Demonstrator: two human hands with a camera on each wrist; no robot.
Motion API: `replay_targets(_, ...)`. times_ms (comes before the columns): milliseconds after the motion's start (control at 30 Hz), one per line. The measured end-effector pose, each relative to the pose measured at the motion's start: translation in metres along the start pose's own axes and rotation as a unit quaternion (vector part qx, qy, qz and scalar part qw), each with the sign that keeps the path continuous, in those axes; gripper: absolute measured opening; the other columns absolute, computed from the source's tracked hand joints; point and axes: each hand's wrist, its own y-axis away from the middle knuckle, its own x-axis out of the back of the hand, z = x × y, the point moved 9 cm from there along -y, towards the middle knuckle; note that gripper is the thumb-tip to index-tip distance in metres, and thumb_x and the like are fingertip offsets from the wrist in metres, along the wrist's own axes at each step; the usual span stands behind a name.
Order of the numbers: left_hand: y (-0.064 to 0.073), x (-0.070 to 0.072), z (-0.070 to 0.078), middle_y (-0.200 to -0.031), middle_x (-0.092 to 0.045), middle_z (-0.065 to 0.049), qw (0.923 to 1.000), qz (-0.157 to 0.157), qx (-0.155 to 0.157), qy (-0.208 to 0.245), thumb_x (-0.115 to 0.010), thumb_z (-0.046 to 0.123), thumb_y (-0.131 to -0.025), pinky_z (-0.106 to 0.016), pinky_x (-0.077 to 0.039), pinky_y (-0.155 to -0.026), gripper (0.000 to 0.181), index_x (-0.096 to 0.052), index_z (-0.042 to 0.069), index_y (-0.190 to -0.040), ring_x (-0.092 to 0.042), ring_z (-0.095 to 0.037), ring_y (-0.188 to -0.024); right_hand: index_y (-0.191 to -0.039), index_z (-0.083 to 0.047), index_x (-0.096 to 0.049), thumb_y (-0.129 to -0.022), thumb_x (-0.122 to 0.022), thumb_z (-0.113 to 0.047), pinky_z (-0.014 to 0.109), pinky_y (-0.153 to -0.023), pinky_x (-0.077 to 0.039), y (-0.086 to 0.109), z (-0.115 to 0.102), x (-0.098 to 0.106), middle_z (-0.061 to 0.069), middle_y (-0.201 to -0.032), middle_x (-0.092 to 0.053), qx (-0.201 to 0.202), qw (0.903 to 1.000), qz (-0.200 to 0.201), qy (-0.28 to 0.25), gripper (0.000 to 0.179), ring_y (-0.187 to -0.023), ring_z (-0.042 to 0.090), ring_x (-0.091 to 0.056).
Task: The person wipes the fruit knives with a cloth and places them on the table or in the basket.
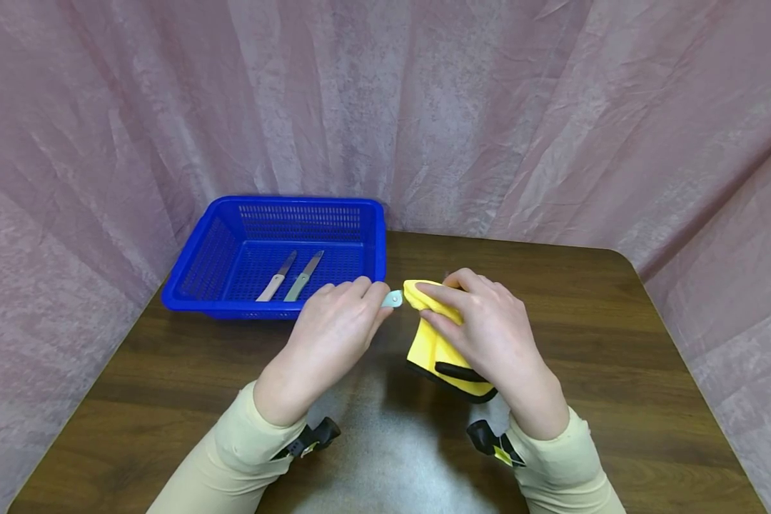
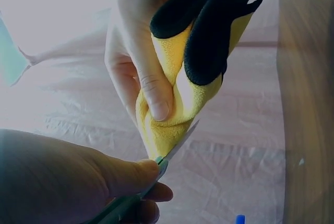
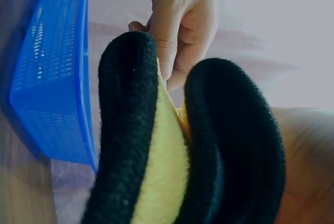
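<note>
My left hand (image 1: pixel 337 321) grips a small knife by its mint-green handle (image 1: pixel 392 299). Its blade (image 2: pixel 183 138) shows in the left wrist view, lying along the lower edge of a yellow cloth (image 1: pixel 426 348) with black trim. Thumb and fingers of my right hand (image 1: pixel 497 325) pinch that folded cloth beside the blade. The cloth's loose end hangs below the right hand in the head view. Close up in the right wrist view, its black-edged folds (image 3: pixel 167 177) cover much of the left hand's work.
A blue plastic basket (image 1: pixel 384 246) stands at the back left of the wooden table (image 1: pixel 585 343). Inside it lie a knife with a pale pink handle (image 1: pixel 272 287) and one with a green handle (image 1: pixel 297 287). Pink curtains (image 1: pixel 462 128) hang behind the table.
</note>
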Motion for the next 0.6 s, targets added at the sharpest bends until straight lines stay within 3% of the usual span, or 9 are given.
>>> replay_targets(600, 0.0004, 0.0045, -0.0046, -0.079, -0.055, -0.002, 1.0000, -0.001, 0.009, -0.001, -0.075, 0.023, -0.108, -0.035, -0.042, -0.055, 0.020, -0.070, 0.004, -0.108, -0.057, -0.023, -0.065, -0.133, -0.024, -0.083, -0.091, -0.093, -0.023, 0.043, -0.069, -0.051, 0.0012, 0.0097, 0.0055, -0.002, -0.102, -0.069, -0.011, 0.9998, 0.015, -0.004, 0.043, -0.082, 0.022, -0.062)
